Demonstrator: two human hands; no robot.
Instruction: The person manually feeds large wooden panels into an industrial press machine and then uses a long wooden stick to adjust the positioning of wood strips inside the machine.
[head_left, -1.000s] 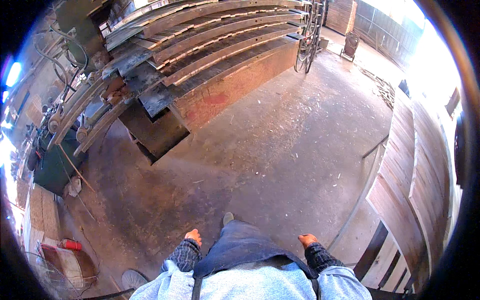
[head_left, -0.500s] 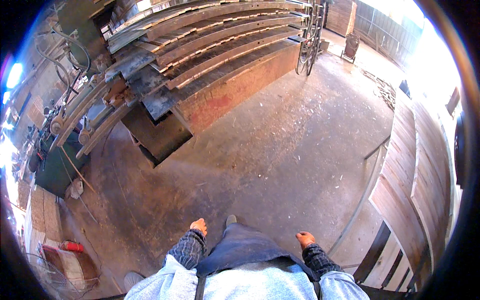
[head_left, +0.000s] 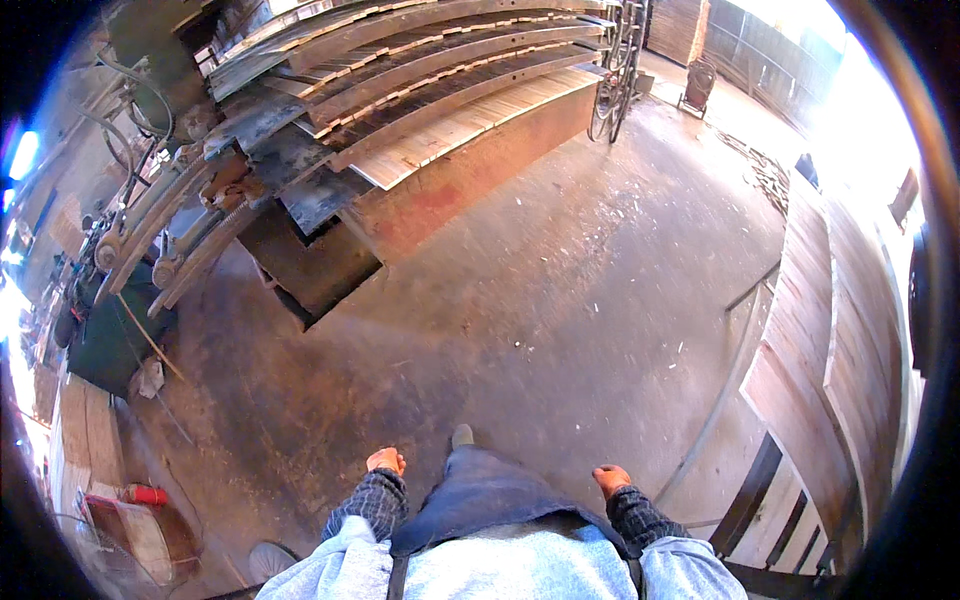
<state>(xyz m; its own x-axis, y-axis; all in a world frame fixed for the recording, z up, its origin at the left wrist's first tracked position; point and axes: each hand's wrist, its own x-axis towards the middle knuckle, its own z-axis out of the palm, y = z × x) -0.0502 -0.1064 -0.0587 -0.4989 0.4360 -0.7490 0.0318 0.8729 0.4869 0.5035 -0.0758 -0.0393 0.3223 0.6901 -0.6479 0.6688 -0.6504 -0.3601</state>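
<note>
My left hand (head_left: 386, 460) hangs low in front of me, its fingers curled into a loose fist with nothing in it. To the right, my right hand (head_left: 610, 480) is likewise curled and holds nothing. Both are apart from any object, above the concrete floor. Ahead stands a large rusty press (head_left: 440, 205) with several stacked metal plates. A pale slatted wood panel (head_left: 470, 122) lies in its lowest level, along the front edge. Higher levels show more wood edges between dark plates.
Large wooden panels (head_left: 795, 310) lean on the right, above a dark slatted support (head_left: 750, 500). A hand cart (head_left: 698, 88) stands at the far right. Hoses and machine parts (head_left: 120, 240) crowd the left. A red cylinder (head_left: 147, 495) lies at lower left. Chips litter the floor (head_left: 500, 300).
The pale wood panel has come into the press's lowest level, where a dark plate showed before. My left hand has shifted slightly left and down; the right has hardly moved.
</note>
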